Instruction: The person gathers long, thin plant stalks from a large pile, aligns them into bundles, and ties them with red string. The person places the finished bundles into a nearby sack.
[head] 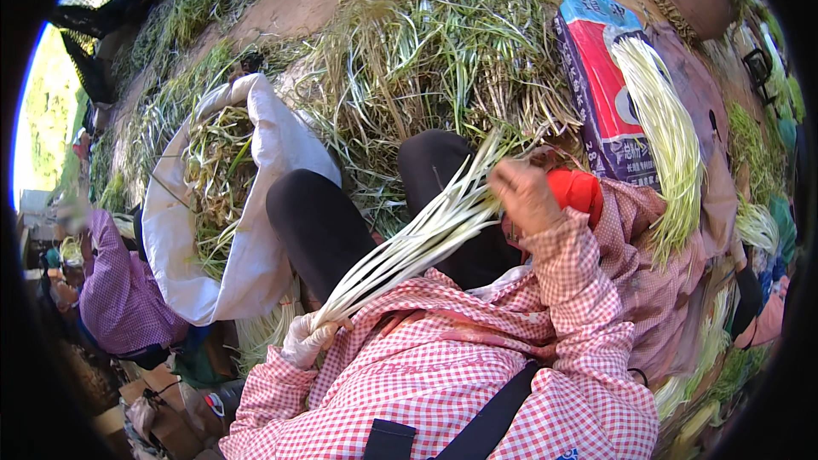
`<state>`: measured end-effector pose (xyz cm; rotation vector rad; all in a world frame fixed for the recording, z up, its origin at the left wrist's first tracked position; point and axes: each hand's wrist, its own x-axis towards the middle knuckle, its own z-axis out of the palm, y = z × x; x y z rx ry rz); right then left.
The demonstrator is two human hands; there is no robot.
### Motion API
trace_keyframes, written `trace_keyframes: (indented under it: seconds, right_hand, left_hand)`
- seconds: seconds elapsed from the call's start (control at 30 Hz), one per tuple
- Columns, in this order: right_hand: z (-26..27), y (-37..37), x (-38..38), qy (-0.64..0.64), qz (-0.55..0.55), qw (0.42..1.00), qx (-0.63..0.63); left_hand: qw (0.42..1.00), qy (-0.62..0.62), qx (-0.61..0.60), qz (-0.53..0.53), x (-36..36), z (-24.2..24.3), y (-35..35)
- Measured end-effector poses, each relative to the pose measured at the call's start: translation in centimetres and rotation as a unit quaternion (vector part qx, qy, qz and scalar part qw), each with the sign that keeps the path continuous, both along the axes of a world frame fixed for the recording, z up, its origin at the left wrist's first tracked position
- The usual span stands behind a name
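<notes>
A bundle of long pale stalks (415, 236), like blanched chives, lies slantwise above my lap. My left hand (311, 337), in a thin pale glove, is closed around its white lower end. At the greener upper end, my right hand (524, 195) has its bent fingers on the stalks; blur hides the exact grip. To the right, another pale bundle (668, 134) rests partly on a red, blue and purple printed bag (597, 76). A white sack (287, 140) with its mouth open stands beside my knee, holding green and brown plant scraps (220, 185).
A broad heap of green stalks (434, 57) covers the ground beyond my knees. Red cloth (575, 195) is beside my right hand. A person in purple checks (124, 294) sits at left; part of another person (763, 316) shows at right. Cardboard boxes (172, 421) stand lower left.
</notes>
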<state>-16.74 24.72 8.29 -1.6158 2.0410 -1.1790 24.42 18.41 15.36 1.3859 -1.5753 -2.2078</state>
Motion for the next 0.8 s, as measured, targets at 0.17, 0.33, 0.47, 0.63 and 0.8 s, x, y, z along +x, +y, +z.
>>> trace_keyframes:
  seconds: [0.17,0.33,0.47,0.63,0.8]
  right_hand:
    - [3.2,1.2,-9.1,-0.118,-0.298,0.946,-0.042]
    - [2.0,3.0,-7.7,0.028,-0.194,0.980,0.024]
    - [-0.1,5.6,-4.4,-0.101,-0.121,0.986,0.060]
    - [0.1,6.7,-1.4,-0.137,-0.111,0.979,0.097]
    - [-2.7,6.3,1.0,0.022,-0.088,0.992,0.084]
  left_hand:
    - [0.996,0.037,0.044,0.065,2.6,-2.7,0.1]
    - [0.981,0.009,0.192,0.010,7.3,-6.9,0.2]
    - [0.986,0.002,0.164,0.037,8.1,-7.8,1.2]
    - [0.990,-0.008,0.125,0.067,8.7,-8.2,2.0]
    - [0.991,-0.004,0.092,0.093,8.6,-9.1,2.9]
